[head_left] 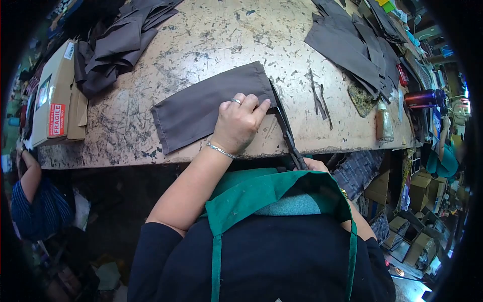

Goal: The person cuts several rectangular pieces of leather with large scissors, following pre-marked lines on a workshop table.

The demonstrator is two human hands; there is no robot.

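A grey-brown piece of fabric (201, 108) lies flat on the worn table near its front edge. My left hand (239, 121), with a ring and a bracelet, rests on its right part; the fingers are curled and closed on the cloth. Along the fabric's right edge run the long dark blades of a pair of scissors (287, 132), pointing away from me. My right hand (315, 165) is closed at their handles, partly hidden behind the green apron (256, 194). Whether the blades are apart is hard to make out.
Piles of similar fabric lie at the back left (118, 48) and back right (347, 43). A cardboard box (75, 113) stands left. Thin fabric strips (318, 98), a bottle (384, 123) and a tumbler (425, 98) are at right. Other people (37, 201) are at both sides.
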